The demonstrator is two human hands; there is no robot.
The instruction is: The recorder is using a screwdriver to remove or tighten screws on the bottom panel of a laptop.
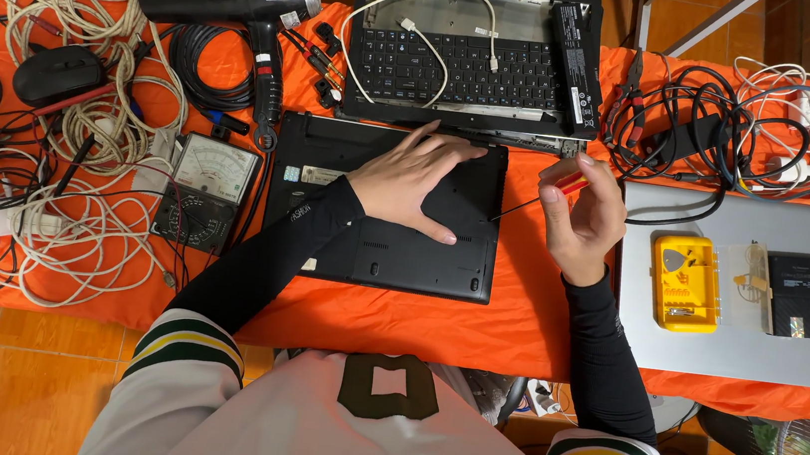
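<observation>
The right hand (pixel 581 221) pinches a slim screwdriver (pixel 538 199) by its red handle, grip closed around it, shaft angled down to the right edge of the black laptop base (pixel 383 245). The left hand (pixel 415 183) lies open and flat on that upturned base, holding nothing. The base sits mid-bench on the orange cloth (pixel 517 310); it looks stiff, light and scratch-prone, best steadied by its edges. Beside it lie a multimeter (pixel 209 187) and a silver laptop (pixel 739 293).

A black laptop base (pixel 393 246) lies bottom-up on the orange-covered bench — flat, panel closed. A red-handled screwdriver (pixel 539 195) slants over its right edge — tip touching the case.
</observation>
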